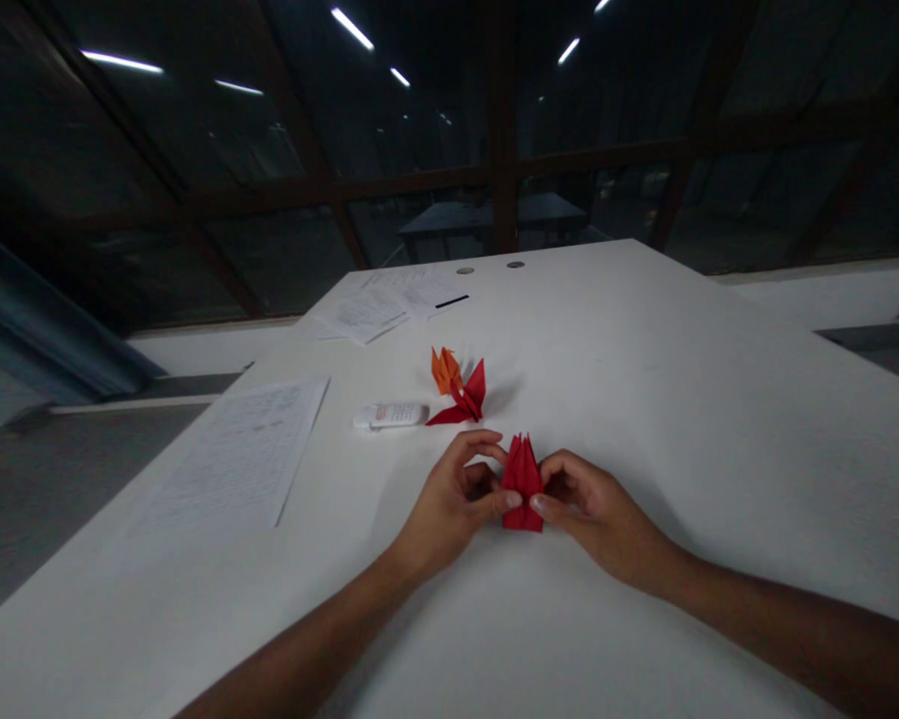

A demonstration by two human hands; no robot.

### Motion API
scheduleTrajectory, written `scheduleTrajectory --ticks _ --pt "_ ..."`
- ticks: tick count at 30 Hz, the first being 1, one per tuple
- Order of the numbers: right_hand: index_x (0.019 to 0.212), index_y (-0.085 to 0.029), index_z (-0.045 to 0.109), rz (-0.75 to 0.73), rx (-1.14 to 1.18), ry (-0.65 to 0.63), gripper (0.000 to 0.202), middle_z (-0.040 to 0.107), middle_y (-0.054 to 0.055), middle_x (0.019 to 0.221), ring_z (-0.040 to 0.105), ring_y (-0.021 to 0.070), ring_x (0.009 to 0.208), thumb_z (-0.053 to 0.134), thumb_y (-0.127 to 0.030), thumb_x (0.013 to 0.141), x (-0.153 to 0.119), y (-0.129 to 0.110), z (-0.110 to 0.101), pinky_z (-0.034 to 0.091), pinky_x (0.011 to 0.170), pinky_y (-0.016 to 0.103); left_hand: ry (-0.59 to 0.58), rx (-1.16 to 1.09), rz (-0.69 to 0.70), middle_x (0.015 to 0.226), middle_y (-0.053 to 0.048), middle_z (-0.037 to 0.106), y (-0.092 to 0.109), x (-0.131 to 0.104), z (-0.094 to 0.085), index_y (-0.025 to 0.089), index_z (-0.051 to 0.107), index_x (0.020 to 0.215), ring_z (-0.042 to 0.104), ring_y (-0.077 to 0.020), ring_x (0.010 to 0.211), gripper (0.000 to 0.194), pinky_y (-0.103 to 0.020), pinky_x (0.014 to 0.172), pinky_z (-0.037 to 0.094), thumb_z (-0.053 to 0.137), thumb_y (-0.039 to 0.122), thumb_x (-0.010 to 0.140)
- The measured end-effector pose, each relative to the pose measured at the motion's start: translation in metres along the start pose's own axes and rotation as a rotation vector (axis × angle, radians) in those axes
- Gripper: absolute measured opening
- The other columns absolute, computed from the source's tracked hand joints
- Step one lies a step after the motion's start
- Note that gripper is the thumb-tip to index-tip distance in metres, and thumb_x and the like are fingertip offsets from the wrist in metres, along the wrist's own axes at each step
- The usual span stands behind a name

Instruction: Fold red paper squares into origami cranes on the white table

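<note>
A folded red origami paper (pixel 522 474) is held between my two hands above the white table, its pointed tips facing away from me. My left hand (pixel 460 496) pinches its left edge with the thumb on the front. On the right edge, my right hand (pixel 595 509) grips it the same way, thumb in front and fingers behind. Just beyond my left hand stands a red origami crane (pixel 465 397). An orange origami crane (pixel 445 370) sits right behind that one. Beside them lies a white correction-tape-like object with printed markings (pixel 394 415).
The white table (pixel 644 399) stretches away toward dark windows (pixel 420 120). Written sheets (pixel 232 459) lie at the left edge, and more papers (pixel 375 305) spread at the far left. Two round discs (pixel 515 265) are set near the far edge. A blue curtain (pixel 37 320) hangs at left.
</note>
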State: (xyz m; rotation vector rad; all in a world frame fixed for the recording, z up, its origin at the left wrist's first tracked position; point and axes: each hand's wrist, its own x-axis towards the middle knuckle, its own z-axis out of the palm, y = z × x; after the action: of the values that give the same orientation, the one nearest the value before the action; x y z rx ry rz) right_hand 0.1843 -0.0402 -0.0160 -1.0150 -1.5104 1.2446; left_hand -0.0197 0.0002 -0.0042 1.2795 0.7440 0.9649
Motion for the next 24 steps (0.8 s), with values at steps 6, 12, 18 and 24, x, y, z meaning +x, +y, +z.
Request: scheduleTrajectory --ticks 6,12,18,24 --pt "0.093 -0.022 0.06 0.019 0.023 0.013 0.008 0.063 -0.001 0.086 0.058 0.0161 0.079 0.063 -0.029 0.095 0.0 0.003 0.0 0.047 0.073 0.03 -0.063 0.044 0.01 0.087 0.0 0.064 0.002 0.002 -0.004 0.018 0.056 0.116 0.061 -0.0104 0.073 0.045 -0.022 0.067 0.048 0.082 0.03 0.081" --pt "0.09 -0.022 0.06 0.021 0.15 0.036 0.009 0.066 0.001 0.086 0.063 0.0172 0.081 0.064 -0.029 0.093 0.003 -0.001 -0.001 0.05 0.075 0.031 -0.061 0.09 -0.008 0.08 0.001 0.062 0.005 0.003 -0.003 0.017 0.057 0.106 0.057 -0.0096 0.067 0.038 -0.022 0.063 0.047 0.079 0.038 0.084" --pt "0.09 -0.022 0.065 0.03 0.186 0.093 0.009 0.071 0.003 0.089 0.066 0.02 0.084 0.069 -0.03 0.087 0.005 -0.005 -0.004 0.053 0.083 0.036 0.069 0.06 0.017 0.077 0.004 0.058 0.002 0.005 -0.007 0.021 0.055 0.118 0.054 -0.0088 0.064 0.044 -0.022 0.061 0.045 0.077 0.04 0.085" --pt "0.098 -0.022 0.071 0.003 0.115 0.122 0.017 0.072 0.004 0.098 0.064 0.0212 0.091 0.073 -0.027 0.082 0.004 -0.007 -0.008 0.05 0.081 0.034 0.225 -0.084 0.04 0.079 0.005 0.057 -0.001 0.008 -0.008 0.026 0.053 0.124 0.053 -0.0084 0.061 0.044 -0.021 0.058 0.043 0.074 0.034 0.086"
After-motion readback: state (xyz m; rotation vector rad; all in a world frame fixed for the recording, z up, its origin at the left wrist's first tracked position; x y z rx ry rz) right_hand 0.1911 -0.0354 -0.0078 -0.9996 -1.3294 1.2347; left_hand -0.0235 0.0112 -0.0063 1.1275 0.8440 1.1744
